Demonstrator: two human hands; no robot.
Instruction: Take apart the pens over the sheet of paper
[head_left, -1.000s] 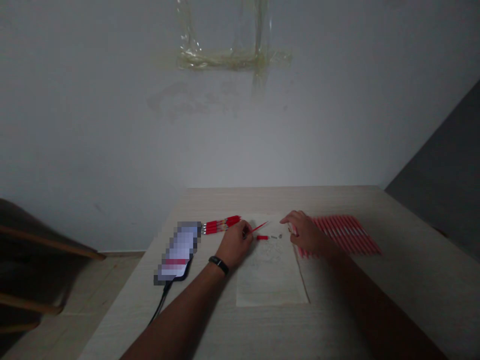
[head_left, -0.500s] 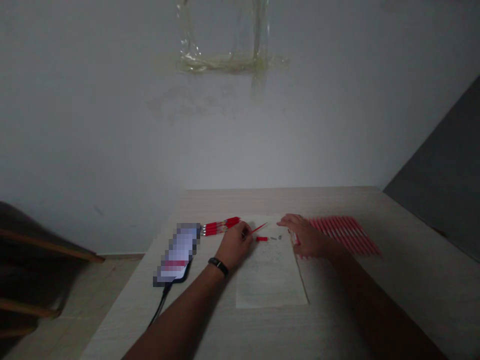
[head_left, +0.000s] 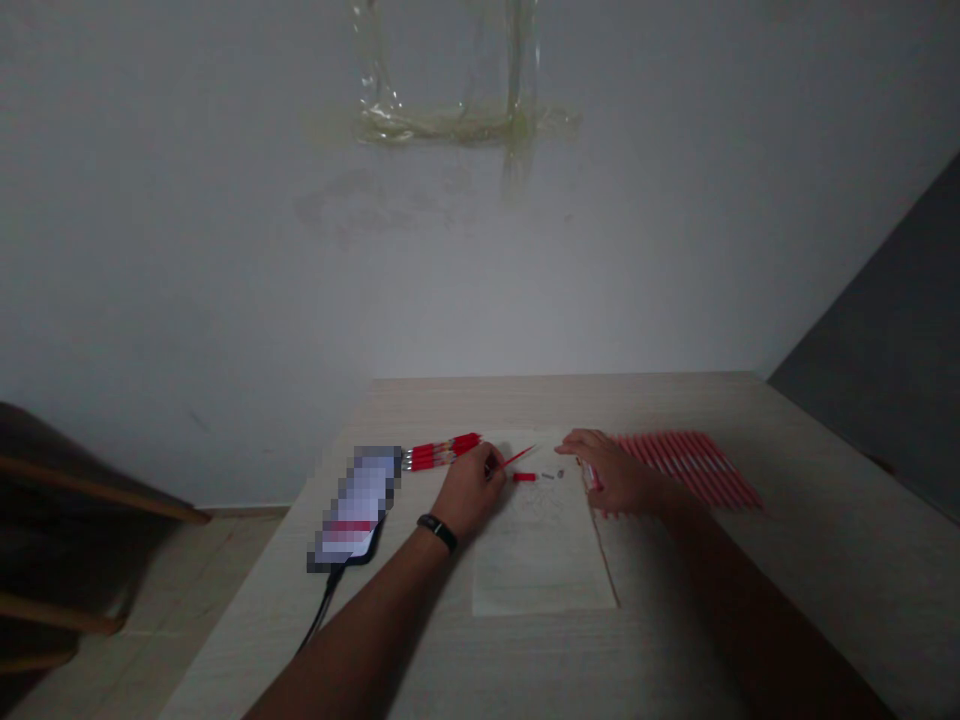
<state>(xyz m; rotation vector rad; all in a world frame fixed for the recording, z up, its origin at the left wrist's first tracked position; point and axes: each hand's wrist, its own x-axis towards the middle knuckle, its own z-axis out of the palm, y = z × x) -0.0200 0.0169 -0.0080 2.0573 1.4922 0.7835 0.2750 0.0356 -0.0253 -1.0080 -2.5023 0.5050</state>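
Note:
My left hand (head_left: 471, 490) rests on the table with its fingers closed round a thin red pen refill (head_left: 517, 457) that points up and to the right. Just right of it, on a sheet of paper (head_left: 541, 560), lie a short red pen part (head_left: 524, 477) and small metal bits (head_left: 553, 475). My right hand (head_left: 611, 472) lies over the left end of a row of several red pens (head_left: 690, 467), fingers curled on one of them. A bundle of assembled red pens (head_left: 441, 451) lies left of my left hand.
A phone (head_left: 357, 504) with a cable (head_left: 321, 608) lies at the table's left edge. The pale wooden table (head_left: 787, 590) stands against a white wall with tape remnants (head_left: 457, 118). A dark wooden chair (head_left: 67, 520) stands at the far left.
My right hand has shifted slightly along the left end of the pen row. The left hand and the refill stay in place.

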